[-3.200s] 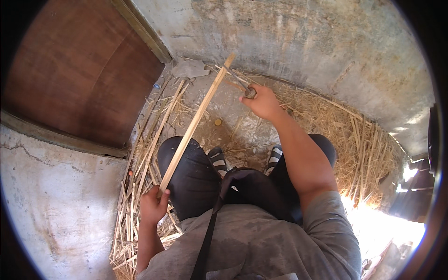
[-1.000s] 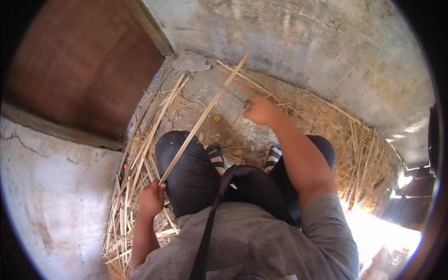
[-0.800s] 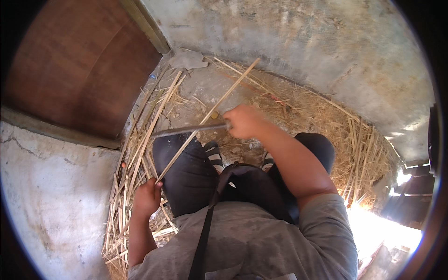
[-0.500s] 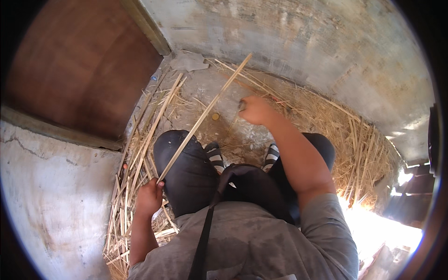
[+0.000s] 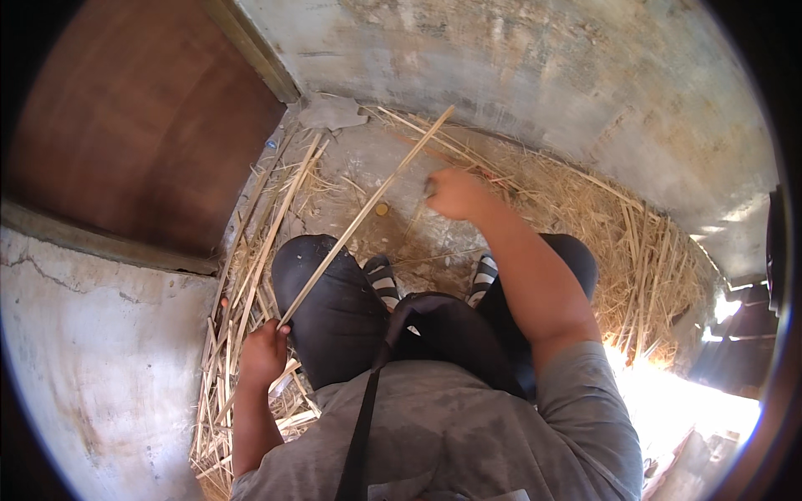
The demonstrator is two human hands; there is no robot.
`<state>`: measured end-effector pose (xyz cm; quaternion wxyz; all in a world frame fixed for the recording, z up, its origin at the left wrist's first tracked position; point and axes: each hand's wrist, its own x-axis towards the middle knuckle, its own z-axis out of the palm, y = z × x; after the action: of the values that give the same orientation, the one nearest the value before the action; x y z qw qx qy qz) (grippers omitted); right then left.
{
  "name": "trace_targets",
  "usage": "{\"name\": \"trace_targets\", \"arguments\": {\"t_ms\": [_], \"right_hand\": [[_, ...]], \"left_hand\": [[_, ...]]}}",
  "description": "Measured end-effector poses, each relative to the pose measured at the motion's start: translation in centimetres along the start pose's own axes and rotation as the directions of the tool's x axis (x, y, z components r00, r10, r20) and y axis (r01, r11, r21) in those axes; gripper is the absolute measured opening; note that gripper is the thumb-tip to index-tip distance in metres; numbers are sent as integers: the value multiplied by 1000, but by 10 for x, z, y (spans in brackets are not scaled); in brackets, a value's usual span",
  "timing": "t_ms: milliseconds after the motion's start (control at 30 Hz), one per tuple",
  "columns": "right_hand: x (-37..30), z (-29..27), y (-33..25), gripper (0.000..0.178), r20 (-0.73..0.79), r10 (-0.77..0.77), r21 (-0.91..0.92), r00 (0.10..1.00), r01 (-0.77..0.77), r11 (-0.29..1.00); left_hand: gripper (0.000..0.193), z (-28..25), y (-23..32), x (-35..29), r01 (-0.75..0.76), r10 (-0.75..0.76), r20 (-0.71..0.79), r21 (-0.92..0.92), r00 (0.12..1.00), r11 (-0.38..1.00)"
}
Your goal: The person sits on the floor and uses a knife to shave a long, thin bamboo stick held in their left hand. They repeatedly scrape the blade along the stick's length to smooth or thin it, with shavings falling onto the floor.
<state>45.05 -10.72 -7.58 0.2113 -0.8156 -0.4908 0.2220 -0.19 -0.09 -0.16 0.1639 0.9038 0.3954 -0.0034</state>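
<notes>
My left hand (image 5: pixel 264 352) is closed round the lower end of a long, pale split-bamboo strip (image 5: pixel 368 210). From there the strip slants up and away to the right, passing over my left knee. Beyond my knees, my right hand (image 5: pixel 458 194) is held above the floor, its fingers curled closed. A small dark bit shows at those fingers, but blur hides what it is. The strip's far end rises to the left of this hand, apart from it.
Loose strips (image 5: pixel 280 204) lie in a heap along my left side, by a brown panel (image 5: pixel 142 125). Fine shavings (image 5: pixel 601 225) pile up at the right, under a stained wall (image 5: pixel 543 75). A small yellow round object (image 5: pixel 382 209) lies on the floor.
The strip's far end sits slightly lower and a little to the right. Both hands stay closed and have barely moved; the whole view has shifted slightly.
</notes>
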Motion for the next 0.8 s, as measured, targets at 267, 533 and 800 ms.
{"name": "trace_targets", "arguments": {"t_ms": [267,533,800], "right_hand": [[10,9,1,52,3,-100,6,995,100,995],[-3,5,-1,44,-14,-86,-93,996,84,992],[5,6,-1,55,58,-27,-19,998,28,999]], "left_hand": [[21,8,-6,-3,-5,8,-61,58,998,998],[26,-10,2,8,-8,11,66,-37,998,999],[28,-6,-9,3,4,-1,56,-55,998,999]]}}
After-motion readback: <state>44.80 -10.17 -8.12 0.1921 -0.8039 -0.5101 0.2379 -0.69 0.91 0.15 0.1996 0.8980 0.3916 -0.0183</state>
